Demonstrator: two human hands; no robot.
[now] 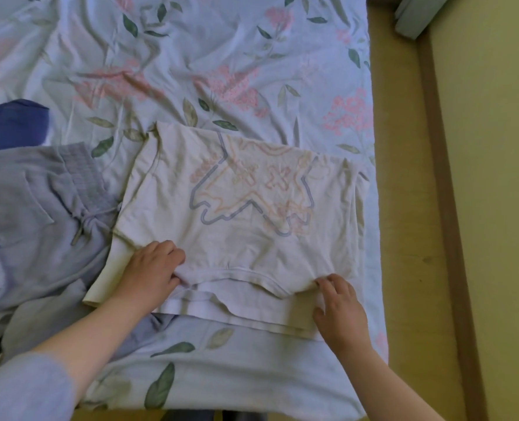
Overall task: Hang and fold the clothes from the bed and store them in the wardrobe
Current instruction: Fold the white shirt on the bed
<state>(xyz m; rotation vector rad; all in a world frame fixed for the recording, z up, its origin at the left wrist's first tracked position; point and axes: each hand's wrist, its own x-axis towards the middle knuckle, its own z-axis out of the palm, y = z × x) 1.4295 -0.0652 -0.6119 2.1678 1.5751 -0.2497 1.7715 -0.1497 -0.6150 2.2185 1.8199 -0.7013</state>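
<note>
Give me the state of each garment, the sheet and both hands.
white T-shirt: laid flat, folded over, print showing.
left hand: pinches the shirt by the collar.
right hand: on the shirt's near right edge, grip unclear.
grey sweatpants: crumpled, unfolded, drawstring tied.
blue garment: bunched, partly out of view.
floral sheet: wrinkled.

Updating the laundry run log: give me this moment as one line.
stage: folding | left hand pinches white T-shirt left of collar | right hand grips right of collar | grey sweatpants crumpled at left
</note>
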